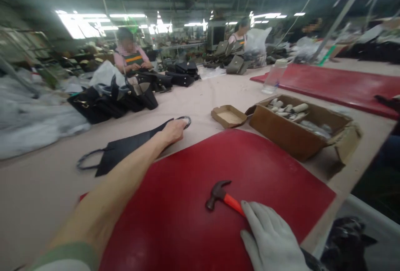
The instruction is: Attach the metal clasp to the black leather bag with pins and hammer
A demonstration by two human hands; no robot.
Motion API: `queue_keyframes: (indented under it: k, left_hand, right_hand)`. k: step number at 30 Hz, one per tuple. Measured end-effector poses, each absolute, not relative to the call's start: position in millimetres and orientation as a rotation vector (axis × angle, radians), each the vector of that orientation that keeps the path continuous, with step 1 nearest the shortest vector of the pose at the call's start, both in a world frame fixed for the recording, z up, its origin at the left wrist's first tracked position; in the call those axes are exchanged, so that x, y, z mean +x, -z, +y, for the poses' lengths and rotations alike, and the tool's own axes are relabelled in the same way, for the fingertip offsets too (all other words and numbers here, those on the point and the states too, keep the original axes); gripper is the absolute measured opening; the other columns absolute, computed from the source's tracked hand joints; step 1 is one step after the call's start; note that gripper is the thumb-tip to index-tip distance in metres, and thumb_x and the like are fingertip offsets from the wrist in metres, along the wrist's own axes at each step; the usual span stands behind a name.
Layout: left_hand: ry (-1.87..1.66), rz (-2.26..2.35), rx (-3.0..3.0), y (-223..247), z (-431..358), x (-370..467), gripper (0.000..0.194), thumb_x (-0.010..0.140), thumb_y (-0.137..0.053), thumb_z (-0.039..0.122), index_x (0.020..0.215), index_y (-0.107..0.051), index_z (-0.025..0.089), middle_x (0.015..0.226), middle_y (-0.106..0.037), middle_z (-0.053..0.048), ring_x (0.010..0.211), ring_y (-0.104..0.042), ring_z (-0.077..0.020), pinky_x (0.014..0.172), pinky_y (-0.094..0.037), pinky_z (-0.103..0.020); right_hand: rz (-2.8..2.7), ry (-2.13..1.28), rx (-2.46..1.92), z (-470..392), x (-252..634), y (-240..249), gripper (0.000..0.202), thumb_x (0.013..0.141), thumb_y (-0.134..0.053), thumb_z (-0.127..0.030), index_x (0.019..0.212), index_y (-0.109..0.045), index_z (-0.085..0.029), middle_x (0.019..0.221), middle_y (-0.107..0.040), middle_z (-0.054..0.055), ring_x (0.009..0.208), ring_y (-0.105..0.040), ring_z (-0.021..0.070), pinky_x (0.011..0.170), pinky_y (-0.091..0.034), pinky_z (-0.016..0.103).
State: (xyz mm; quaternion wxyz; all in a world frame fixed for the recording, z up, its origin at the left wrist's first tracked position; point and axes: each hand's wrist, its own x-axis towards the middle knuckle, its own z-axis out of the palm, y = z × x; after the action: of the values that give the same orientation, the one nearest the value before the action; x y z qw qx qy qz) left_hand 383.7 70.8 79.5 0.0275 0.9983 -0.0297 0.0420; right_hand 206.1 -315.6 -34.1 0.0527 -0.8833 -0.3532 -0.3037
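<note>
My bare left hand reaches forward across the table, its fingers closed at one looped handle of a flat black bag piece. The second looped handle sticks out at the piece's left end. A claw hammer with a dark head and orange handle is low over a red mat. My right hand, in a pale glove, is over the hammer's handle and holds it, the thumb apart from the fingers. Most of the handle is hidden under the glove.
An open cardboard box of white spools and a shallow cardboard tray stand beyond the mat. Black handbags sit at left. Behind are a clear plastic bottle and another red mat. Co-workers work across the table.
</note>
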Motion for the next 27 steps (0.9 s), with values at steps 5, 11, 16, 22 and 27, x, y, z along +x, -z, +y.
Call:
queue_keyframes:
  k: [5, 11, 16, 22, 27]
  left_hand:
    - [-0.338, -0.190, 3.108, -126.9, 74.5, 253.1, 0.015, 0.084, -0.054, 0.008, 0.090, -0.064, 0.017, 0.096, -0.068, -0.010, 0.086, -0.066, -0.0252, 0.078, -0.053, -0.035]
    - [-0.463, -0.307, 2.918, -48.4, 8.0, 40.0, 0.034, 0.077, -0.039, -0.010, 0.081, -0.058, 0.018, 0.087, -0.065, -0.006, 0.077, -0.061, -0.0179, 0.071, -0.055, -0.028]
    - [-0.554, -0.217, 2.893, 18.0, -51.8, -44.2, 0.032, 0.085, -0.039, -0.006, 0.090, -0.059, 0.019, 0.093, -0.067, -0.005, 0.106, -0.066, -0.0217, 0.115, -0.048, -0.048]
    - [-0.433, -0.330, 2.948, 16.9, -72.4, -66.3, 0.025, 0.090, -0.041, 0.000, 0.088, -0.059, 0.018, 0.099, -0.066, -0.008, 0.113, -0.064, -0.0225, 0.119, -0.044, -0.051]
    - [-0.389, -0.417, 3.050, 14.0, -79.3, -61.6, 0.019, 0.097, -0.048, 0.008, 0.086, -0.059, 0.017, 0.091, -0.062, -0.006, 0.101, -0.064, -0.0233, 0.112, -0.049, -0.053]
  right_hand:
    - [-1.055, 0.849, -2.648, -308.0, 206.7, 32.0, 0.046, 0.099, -0.050, -0.032, 0.137, -0.056, -0.008, 0.120, -0.069, 0.020, 0.106, -0.064, 0.0360, 0.095, -0.050, 0.053]
    - [-1.048, 0.780, -2.696, -305.7, 208.0, 26.3, 0.046, 0.100, -0.047, -0.033, 0.135, -0.058, -0.006, 0.121, -0.068, 0.024, 0.106, -0.064, 0.0385, 0.093, -0.052, 0.053]
    - [-1.036, 0.657, -2.763, -301.6, 204.7, 17.3, 0.051, 0.101, -0.044, -0.037, 0.136, -0.059, -0.003, 0.123, -0.067, 0.026, 0.107, -0.064, 0.0400, 0.092, -0.051, 0.052]
    - [-1.045, 0.644, -2.784, -297.2, 200.9, 13.5, 0.056, 0.103, -0.040, -0.043, 0.139, -0.056, -0.003, 0.126, -0.066, 0.024, 0.107, -0.063, 0.0386, 0.090, -0.050, 0.049]
    - [-1.074, 0.662, -2.760, -297.9, 200.6, 9.6, 0.054, 0.100, -0.041, -0.043, 0.137, -0.057, -0.007, 0.117, -0.068, 0.023, 0.095, -0.063, 0.0370, 0.082, -0.049, 0.051]
